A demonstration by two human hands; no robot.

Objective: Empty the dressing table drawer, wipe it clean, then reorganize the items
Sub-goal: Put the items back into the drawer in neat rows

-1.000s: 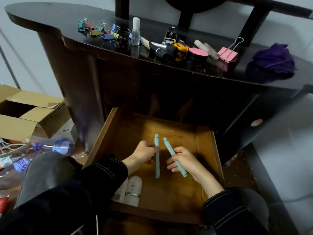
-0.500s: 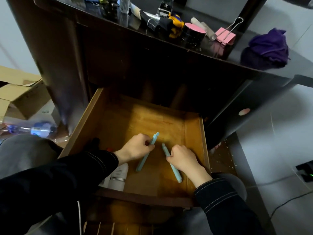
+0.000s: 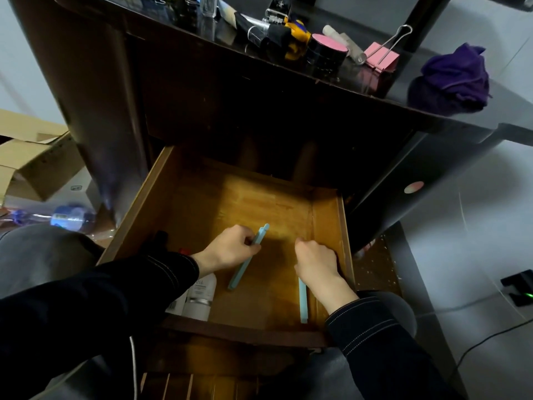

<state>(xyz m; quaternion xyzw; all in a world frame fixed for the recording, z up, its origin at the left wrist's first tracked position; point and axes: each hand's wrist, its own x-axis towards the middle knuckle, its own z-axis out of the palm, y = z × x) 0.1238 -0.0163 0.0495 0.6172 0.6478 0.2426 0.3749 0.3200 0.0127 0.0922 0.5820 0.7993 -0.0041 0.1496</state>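
The wooden drawer point(image 3: 328, 223) stands pulled out below the dark dressing table point(image 3: 504, 108). My left hand point(image 3: 230, 249) grips a light blue stick point(image 3: 245, 264) that lies slanted over the drawer floor, its tip pointing up and right. My right hand point(image 3: 315, 265) holds a second light blue stick point(image 3: 302, 303) close along the drawer's right wall; only its near end shows below my wrist. Two white bottles point(image 3: 200, 295) lie in the drawer's front left corner, partly under my left sleeve.
On the table top lie a purple cloth point(image 3: 455, 76), a pink binder clip point(image 3: 380, 57), a pink-lidded round jar point(image 3: 327, 50), tubes and small bottles. A cardboard box point(image 3: 31, 166) and a plastic bottle point(image 3: 72, 216) sit on the floor at left. A cable runs at right.
My right hand has carried its stick to the drawer's right wall and turned it parallel to the wall. The left stick has tilted from upright to slanted. The camera has dipped lower and closer.
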